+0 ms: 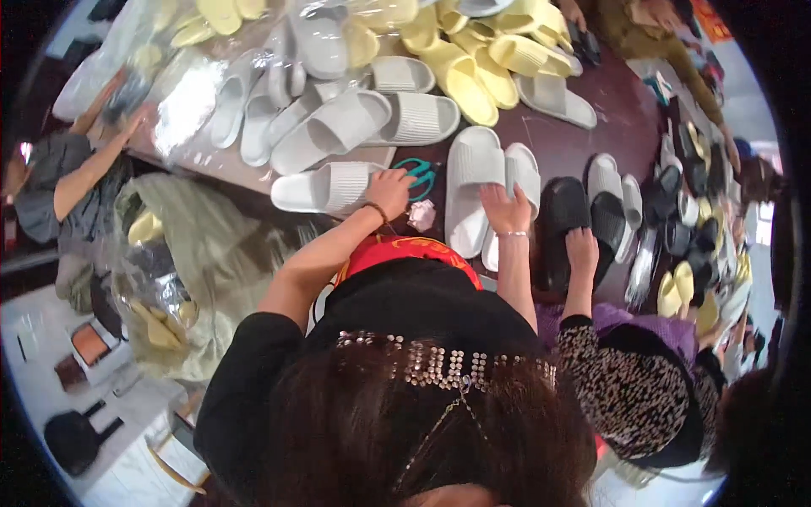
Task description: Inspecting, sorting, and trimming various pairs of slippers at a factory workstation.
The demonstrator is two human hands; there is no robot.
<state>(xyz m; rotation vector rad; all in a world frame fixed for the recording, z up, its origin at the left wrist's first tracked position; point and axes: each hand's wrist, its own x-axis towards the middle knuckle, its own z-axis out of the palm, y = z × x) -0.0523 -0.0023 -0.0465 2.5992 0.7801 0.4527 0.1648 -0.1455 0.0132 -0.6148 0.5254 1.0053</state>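
Note:
My left hand (390, 194), a dark bracelet at its wrist, is closed over the toe end of a light grey slipper (317, 189) lying sideways on the table. Teal-handled scissors (420, 179) lie just beyond those fingers, and a small crumpled pale pink piece (421, 215) sits beside them. To the right, my right hand (506, 211) lies with fingers outstretched over a pair of grey slippers. The larger slipper (470, 190) is at its left; the other slipper (524, 173) is partly covered by the hand.
Grey slippers (334, 131) and yellow slippers (463, 80) are heaped at the back, with clear plastic (190, 101) at left. A co-worker's hand (581, 250) touches a black slipper (564, 211) close on my right. A pale sack (211, 245) hangs at left; another person's arms (93, 173) reach in beyond.

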